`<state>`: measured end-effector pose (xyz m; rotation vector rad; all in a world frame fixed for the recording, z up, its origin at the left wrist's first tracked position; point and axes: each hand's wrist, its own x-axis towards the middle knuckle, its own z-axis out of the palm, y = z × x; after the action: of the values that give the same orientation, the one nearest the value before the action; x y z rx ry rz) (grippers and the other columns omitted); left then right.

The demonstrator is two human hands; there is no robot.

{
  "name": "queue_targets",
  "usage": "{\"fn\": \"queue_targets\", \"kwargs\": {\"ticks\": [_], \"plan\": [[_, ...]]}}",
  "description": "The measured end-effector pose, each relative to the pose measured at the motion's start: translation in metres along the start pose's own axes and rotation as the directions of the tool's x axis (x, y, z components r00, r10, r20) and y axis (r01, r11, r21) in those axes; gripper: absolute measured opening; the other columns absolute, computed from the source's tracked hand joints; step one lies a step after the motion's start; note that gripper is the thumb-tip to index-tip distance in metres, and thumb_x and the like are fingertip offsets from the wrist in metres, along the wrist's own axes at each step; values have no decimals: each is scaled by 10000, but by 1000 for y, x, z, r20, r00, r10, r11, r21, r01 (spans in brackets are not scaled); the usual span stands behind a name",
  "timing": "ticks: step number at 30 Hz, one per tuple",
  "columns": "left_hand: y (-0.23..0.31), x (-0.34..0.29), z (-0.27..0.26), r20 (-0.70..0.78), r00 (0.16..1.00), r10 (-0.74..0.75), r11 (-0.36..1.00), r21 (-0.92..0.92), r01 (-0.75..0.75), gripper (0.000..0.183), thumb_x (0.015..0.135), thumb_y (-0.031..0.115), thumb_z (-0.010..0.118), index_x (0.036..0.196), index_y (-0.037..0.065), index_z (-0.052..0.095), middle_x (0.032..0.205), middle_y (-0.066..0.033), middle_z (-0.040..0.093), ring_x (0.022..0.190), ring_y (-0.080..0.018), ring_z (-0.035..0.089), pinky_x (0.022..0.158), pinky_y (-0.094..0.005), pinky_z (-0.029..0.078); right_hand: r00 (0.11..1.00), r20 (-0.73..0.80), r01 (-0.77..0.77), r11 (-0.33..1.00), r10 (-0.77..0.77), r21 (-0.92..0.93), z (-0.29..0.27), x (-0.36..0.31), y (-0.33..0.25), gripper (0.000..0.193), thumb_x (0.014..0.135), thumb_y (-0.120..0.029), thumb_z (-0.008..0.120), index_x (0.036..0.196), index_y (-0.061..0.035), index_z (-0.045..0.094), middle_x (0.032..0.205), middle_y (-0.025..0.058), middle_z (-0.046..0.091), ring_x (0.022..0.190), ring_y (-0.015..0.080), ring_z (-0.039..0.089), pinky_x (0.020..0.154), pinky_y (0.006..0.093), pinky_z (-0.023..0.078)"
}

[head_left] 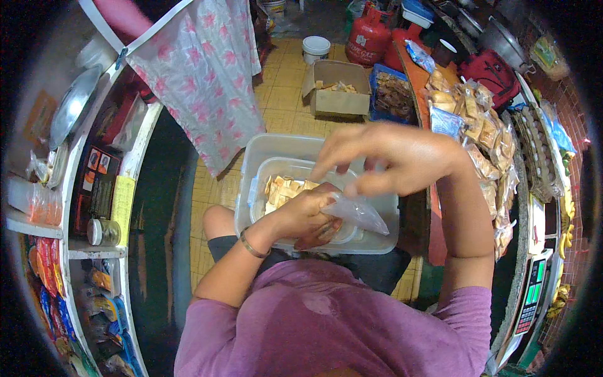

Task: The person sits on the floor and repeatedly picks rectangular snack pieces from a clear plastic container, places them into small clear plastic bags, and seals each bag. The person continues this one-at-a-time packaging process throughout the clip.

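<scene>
- The left hand [308,213] grasps a clear, thin plastic bag [361,215] whose free part points toward the person's right; how full it is cannot be told.
- The right hand [389,160], blurred, is just above the bag, fingers curved and apart, with nothing visible in it.
- The bag lies over a small translucent plastic tub [292,161] set inside a larger translucent plastic bin [282,142]; pale, flat, cut pieces [282,190] lie in the tub, just beside the left hand.
- For good handling of the bag, the left grip should probably be firm at one gathered spot, without crushing what may be inside.
- Working above the tub seems wise, since anything spilled would land there.
- The right fingers would best avoid snagging the thin film.
</scene>
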<state>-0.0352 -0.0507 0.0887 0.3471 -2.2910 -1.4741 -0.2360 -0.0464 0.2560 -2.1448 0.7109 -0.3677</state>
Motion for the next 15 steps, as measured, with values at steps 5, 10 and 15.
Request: {"fn": "queue_targets", "kwargs": {"ticks": [5,10,15], "plan": [[5,-7,-1,144,954,-262,941,-183,286,198,851,44,556,1041,55,614,983,-87,603,964,-228,588,873,-341,469,995,100,-5,998,12,-70,32,14,17,129,748,-32,657,876,-45,650,887,93,615,810,212,601,713,337,490],[5,-13,-5,65,994,-86,981,-166,96,163,849,34,562,991,58,638,970,-73,610,934,-218,592,870,-322,463,746,-659,37,983,91,178,-14,-8,-5,48,784,-30,647,828,-44,638,803,-2,633,736,97,589,651,253,498],[11,-14,-3,104,956,-274,915,-279,292,147,851,51,583,984,60,647,998,-80,611,974,-222,583,887,-336,454,874,-470,-31,980,121,194,-7,-9,-3,220,790,-118,693,958,5,623,989,59,596,827,138,593,643,230,484]]}}
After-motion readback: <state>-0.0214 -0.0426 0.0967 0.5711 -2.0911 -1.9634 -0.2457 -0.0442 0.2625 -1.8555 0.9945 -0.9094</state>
